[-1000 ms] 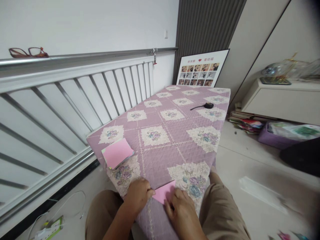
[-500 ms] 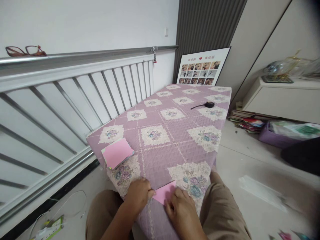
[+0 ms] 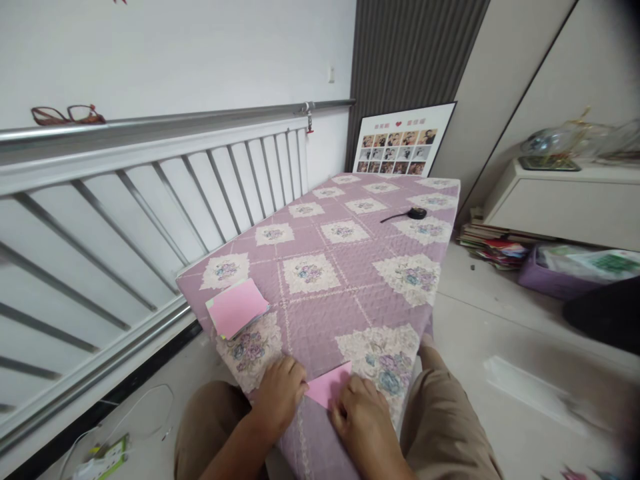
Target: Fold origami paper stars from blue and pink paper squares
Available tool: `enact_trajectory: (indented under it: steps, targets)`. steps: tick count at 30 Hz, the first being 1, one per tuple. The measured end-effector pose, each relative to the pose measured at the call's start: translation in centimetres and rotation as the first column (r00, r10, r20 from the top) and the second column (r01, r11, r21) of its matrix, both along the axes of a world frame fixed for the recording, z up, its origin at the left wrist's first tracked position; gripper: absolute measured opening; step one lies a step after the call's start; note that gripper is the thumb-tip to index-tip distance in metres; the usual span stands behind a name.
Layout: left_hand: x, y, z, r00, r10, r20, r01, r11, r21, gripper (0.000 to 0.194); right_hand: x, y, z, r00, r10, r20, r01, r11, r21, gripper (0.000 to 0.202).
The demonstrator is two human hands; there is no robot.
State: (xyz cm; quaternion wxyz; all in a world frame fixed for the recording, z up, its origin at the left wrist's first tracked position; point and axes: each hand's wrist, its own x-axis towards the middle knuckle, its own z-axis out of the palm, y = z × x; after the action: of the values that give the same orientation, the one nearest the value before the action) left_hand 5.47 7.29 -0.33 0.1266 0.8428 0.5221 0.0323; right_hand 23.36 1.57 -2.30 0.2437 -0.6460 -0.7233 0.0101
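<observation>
A small piece of pink paper [image 3: 327, 387], pointed at its left end, lies at the near end of the cloth-covered table. Its left tip is pinched between the thumb and fingers of my left hand [image 3: 281, 392]. Curled over the right part of the same paper, my right hand [image 3: 361, 417] presses it against the cloth and hides that end. A stack of paper sheets [image 3: 237, 308], pink on top, rests further left on the purple floral tablecloth [image 3: 320, 327].
A black tape measure [image 3: 417, 213] lies toward the far right of the table. A white radiator [image 3: 200, 180] runs along the left, with glasses [image 3: 67, 115] on the pipe above. A photo board [image 3: 405, 140] leans behind. At right stand a white cabinet [image 3: 575, 200] and a purple bin [image 3: 550, 277].
The view has shifted slightly. My left hand's fingers have settled closer around the paper's left tip. The right hand keeps its place on the paper.
</observation>
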Motion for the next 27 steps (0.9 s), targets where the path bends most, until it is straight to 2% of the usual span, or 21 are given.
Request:
enact_trajectory:
  steps: [2,5,8,19,23,27]
  targets:
    - [-0.1,-0.2,0.0,0.987,-0.159,-0.017,0.160,0.984,0.084,0.014,0.0,0.0,0.0,1.000,0.002,0.002,-0.002,1.000,0.005,0.015]
    - [-0.2,-0.3,0.5,0.920,-0.385,-0.070,0.391,0.907,0.158,0.022,0.0,0.0,0.0,1.000,0.003,-0.002,-0.003,1.000,-0.001,0.017]
    - [-0.3,-0.2,0.9,0.858,-0.506,-0.087,0.513,0.841,0.170,0.028,0.1,-0.1,0.0,1.000,0.012,-0.017,-0.012,1.000,0.004,0.016]
    - [-0.3,0.2,0.9,0.850,-0.519,-0.089,0.526,0.837,0.149,0.027,1.0,-0.8,-0.4,0.980,0.199,-0.024,-0.195,0.973,0.123,0.010]
    - [-0.5,0.1,1.0,0.851,-0.513,-0.114,0.525,0.839,0.140,0.027,0.9,-0.8,0.0,0.949,0.314,0.017,-0.314,0.943,0.112,0.018]
    - [-1.3,-0.5,1.3,0.847,-0.517,-0.123,0.531,0.837,0.134,0.028,0.9,-0.8,0.3,0.933,0.354,0.065,-0.358,0.931,0.075,0.021]
